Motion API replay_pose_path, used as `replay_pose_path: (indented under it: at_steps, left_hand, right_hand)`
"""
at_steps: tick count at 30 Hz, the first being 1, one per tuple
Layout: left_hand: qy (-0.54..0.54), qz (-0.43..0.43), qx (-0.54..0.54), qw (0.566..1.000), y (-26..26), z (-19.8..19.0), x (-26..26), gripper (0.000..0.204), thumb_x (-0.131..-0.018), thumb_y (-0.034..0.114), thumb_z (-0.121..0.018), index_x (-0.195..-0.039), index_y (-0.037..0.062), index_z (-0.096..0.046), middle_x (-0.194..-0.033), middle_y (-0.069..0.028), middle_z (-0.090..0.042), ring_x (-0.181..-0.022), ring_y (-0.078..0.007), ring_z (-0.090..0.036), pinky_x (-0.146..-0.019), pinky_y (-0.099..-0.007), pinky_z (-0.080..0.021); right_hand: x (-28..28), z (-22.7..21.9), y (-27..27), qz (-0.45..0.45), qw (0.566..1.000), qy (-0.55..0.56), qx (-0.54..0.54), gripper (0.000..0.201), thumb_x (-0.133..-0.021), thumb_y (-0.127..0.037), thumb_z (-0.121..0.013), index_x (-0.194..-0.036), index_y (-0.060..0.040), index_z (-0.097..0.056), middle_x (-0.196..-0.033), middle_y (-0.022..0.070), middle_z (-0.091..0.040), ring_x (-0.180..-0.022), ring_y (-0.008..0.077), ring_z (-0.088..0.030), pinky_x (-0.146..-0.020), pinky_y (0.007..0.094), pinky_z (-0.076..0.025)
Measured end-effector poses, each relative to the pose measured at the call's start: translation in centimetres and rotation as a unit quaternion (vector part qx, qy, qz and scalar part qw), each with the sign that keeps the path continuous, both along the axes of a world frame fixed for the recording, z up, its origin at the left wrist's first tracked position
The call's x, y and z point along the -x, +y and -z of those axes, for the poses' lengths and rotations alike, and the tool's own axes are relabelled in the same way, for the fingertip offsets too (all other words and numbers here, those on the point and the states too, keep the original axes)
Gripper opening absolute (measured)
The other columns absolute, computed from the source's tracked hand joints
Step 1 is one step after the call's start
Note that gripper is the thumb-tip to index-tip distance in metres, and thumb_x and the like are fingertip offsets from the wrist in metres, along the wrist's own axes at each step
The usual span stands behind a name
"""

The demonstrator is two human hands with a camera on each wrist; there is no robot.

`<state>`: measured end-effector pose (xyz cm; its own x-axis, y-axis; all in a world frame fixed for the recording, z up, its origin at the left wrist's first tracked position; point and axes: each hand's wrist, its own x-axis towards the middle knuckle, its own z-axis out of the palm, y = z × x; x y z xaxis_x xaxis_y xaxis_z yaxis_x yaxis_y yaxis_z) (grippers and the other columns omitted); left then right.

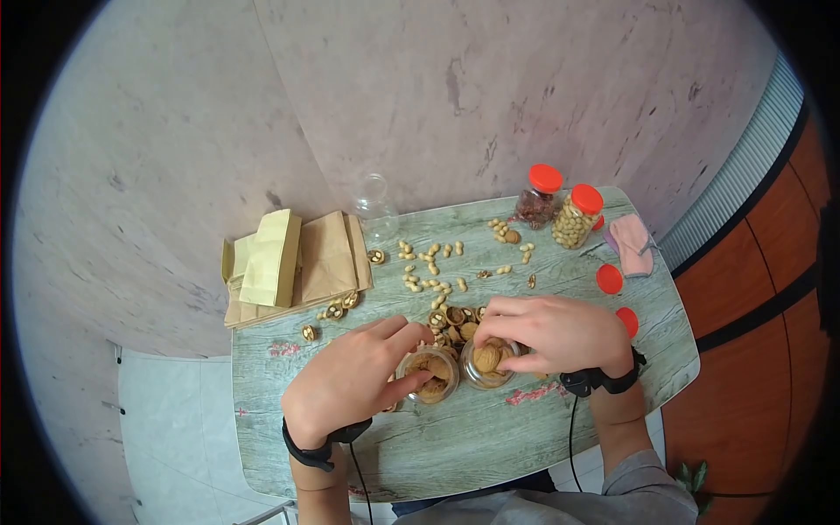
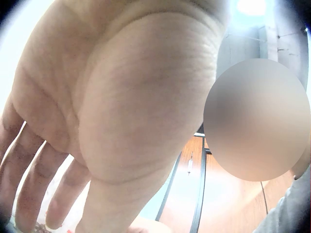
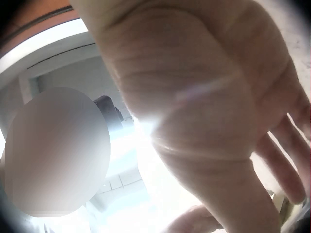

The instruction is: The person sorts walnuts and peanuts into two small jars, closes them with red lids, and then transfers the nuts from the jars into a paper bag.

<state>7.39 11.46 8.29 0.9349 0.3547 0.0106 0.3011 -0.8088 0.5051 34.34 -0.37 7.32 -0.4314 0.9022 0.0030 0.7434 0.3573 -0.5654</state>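
Two clear jars stand side by side near the front of the table, both with walnuts inside. Over the left jar (image 1: 452, 391) is my left hand (image 1: 357, 372), its thumb reaching across the opening and its fingers at the far rim. Walnuts (image 1: 439, 367) show beside that thumb. At the right jar (image 1: 477, 383), my right hand (image 1: 560, 332) holds a walnut (image 1: 486, 357) at the mouth between thumb and fingers. Behind the jars lies a pile of walnuts and shells (image 1: 453, 319). Both wrist views show mainly the palms; the jars are hidden there.
Peanuts (image 1: 429, 258) lie scattered behind the pile. Brown paper bags (image 1: 328, 262) and an open clear jar (image 1: 376, 214) stand back left. Two red-lidded jars, one of dark pieces (image 1: 535, 208), one of nuts (image 1: 573, 227), stand back right near red lids (image 1: 609, 279) and a pink cloth (image 1: 632, 245).
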Motion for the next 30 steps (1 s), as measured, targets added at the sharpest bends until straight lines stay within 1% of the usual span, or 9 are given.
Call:
replay_pose_path:
  at_steps: [8,14,16,21,23,25,26,29,30]
  left_hand:
    - [0.003,-0.004,-0.013,1.000,0.2,-0.1,0.0,0.038,-0.092,0.026,-0.079,-0.122,0.0062,-0.065,-0.107,-0.0120,-0.070,-0.098,-0.0304,-0.073,-0.081,-0.0416,-0.058]
    - [-0.008,-0.009,-0.017,1.000,0.3,-0.2,0.3,0.037,-0.093,0.024,-0.079,-0.122,0.0066,-0.065,-0.108,-0.0105,-0.071,-0.098,-0.0288,-0.073,-0.082,-0.0411,-0.059]
    - [-0.009,-0.011,-0.018,1.000,0.4,-0.2,0.6,0.037,-0.093,0.024,-0.079,-0.122,0.0066,-0.065,-0.108,-0.0103,-0.071,-0.098,-0.0286,-0.073,-0.082,-0.0410,-0.059]
    - [-0.017,-0.012,-0.020,1.000,0.9,0.4,0.8,0.038,-0.093,0.025,-0.079,-0.123,0.0067,-0.065,-0.110,-0.0103,-0.071,-0.099,-0.0291,-0.073,-0.083,-0.0409,-0.058]
    - [0.032,-0.041,-0.023,0.998,0.8,0.4,0.7,0.039,-0.093,0.025,-0.079,-0.124,0.0074,-0.064,-0.112,-0.0112,-0.071,-0.099,-0.0306,-0.073,-0.084,-0.0415,-0.058]
    - [0.047,-0.047,-0.015,0.998,0.9,0.6,0.5,0.038,-0.092,0.024,-0.079,-0.123,0.0066,-0.063,-0.110,-0.0130,-0.071,-0.101,-0.0337,-0.071,-0.085,-0.0443,-0.056]
    - [0.063,-0.051,-0.008,0.997,0.9,0.7,0.5,0.038,-0.092,0.023,-0.078,-0.122,0.0058,-0.062,-0.108,-0.0147,-0.070,-0.103,-0.0369,-0.068,-0.087,-0.0471,-0.055]
    - [0.072,-0.058,0.001,0.996,1.0,0.5,0.4,0.039,-0.092,0.023,-0.078,-0.122,0.0059,-0.061,-0.109,-0.0149,-0.070,-0.104,-0.0368,-0.069,-0.087,-0.0474,-0.055]
    - [0.072,-0.056,0.002,0.996,1.2,0.6,0.4,0.039,-0.092,0.023,-0.078,-0.122,0.0059,-0.061,-0.109,-0.0149,-0.070,-0.104,-0.0368,-0.069,-0.087,-0.0474,-0.055]
  right_hand:
    - [1.4,1.4,0.5,0.007,0.997,-0.068,-0.023,0.017,-0.090,-0.014,-0.072,-0.103,-0.0045,-0.067,-0.098,0.0102,-0.064,-0.095,0.0324,-0.068,-0.081,0.0441,-0.055]
    - [2.1,2.0,0.8,0.044,0.993,-0.091,-0.055,0.014,-0.090,-0.014,-0.070,-0.094,-0.0026,-0.063,-0.091,0.0109,-0.065,-0.088,0.0338,-0.068,-0.076,0.0457,-0.055]
    - [1.5,1.3,0.4,0.071,0.993,-0.064,-0.067,0.020,-0.086,-0.016,-0.075,-0.088,-0.0068,-0.058,-0.082,0.0068,-0.062,-0.080,0.0315,-0.066,-0.069,0.0433,-0.052]
    - [-0.1,0.4,-0.3,0.102,0.991,-0.068,-0.062,0.026,-0.084,-0.022,-0.080,-0.088,-0.0086,-0.058,-0.078,0.0044,-0.063,-0.074,0.0282,-0.066,-0.064,0.0419,-0.049]
    - [-0.3,0.5,-0.3,0.103,0.990,-0.074,-0.053,0.029,-0.083,-0.024,-0.082,-0.089,-0.0088,-0.058,-0.077,0.0039,-0.063,-0.073,0.0269,-0.066,-0.063,0.0415,-0.049]
    - [-0.2,0.9,-0.1,0.116,0.985,-0.126,0.021,0.033,-0.082,-0.028,-0.085,-0.089,-0.0087,-0.058,-0.074,0.0034,-0.064,-0.071,0.0255,-0.066,-0.062,0.0408,-0.048]
    - [-0.2,0.9,-0.1,0.117,0.985,-0.125,0.021,0.033,-0.082,-0.028,-0.085,-0.089,-0.0087,-0.058,-0.074,0.0034,-0.064,-0.071,0.0255,-0.066,-0.062,0.0408,-0.048]
    - [-0.8,0.5,0.1,0.113,0.987,-0.111,0.029,0.031,-0.083,-0.027,-0.084,-0.090,-0.0087,-0.060,-0.073,0.0038,-0.064,-0.071,0.0256,-0.066,-0.062,0.0396,-0.049]
    - [-1.5,0.2,0.1,0.129,0.988,-0.082,0.020,0.028,-0.084,-0.024,-0.082,-0.091,-0.0079,-0.060,-0.076,0.0069,-0.067,-0.074,0.0294,-0.067,-0.065,0.0427,-0.049]
